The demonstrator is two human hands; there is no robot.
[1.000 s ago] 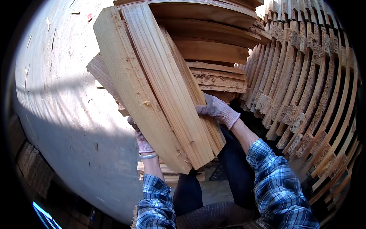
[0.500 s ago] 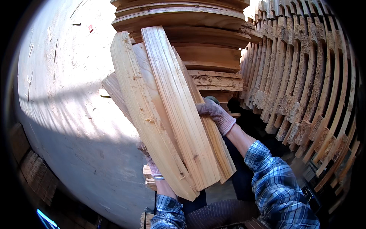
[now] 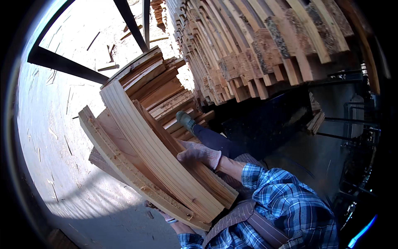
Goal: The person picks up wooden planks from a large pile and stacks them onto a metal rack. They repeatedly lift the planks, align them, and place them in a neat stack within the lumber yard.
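A bundle of several rough wooden boards (image 3: 159, 143) lies slantwise between my two gloved hands, in front of my body. My right hand (image 3: 200, 155), in a pale knit glove, grips the bundle's right side, its thumb over the edge of a darker board. On the lower left, my left hand (image 3: 162, 212) holds the bundle from below; most of its fingers are hidden behind the boards. One board (image 3: 139, 166) at the left has a rough, bark-like edge, and a smooth, pale one lies on top.
Beyond the bundle stands a stack of boards (image 3: 161, 89), with my shoe (image 3: 185, 120) beside it. A tall pile of planks (image 3: 253, 54) rises at the far right. Dark metal bars (image 3: 66, 64) cross the upper left. Wood scraps (image 3: 108, 67) litter the pale floor (image 3: 62, 124).
My view has turned, so the plank pile now fills the upper middle and right. Metal bars and my shoe have come into sight. Both hands still hold the boards, now further left in view.
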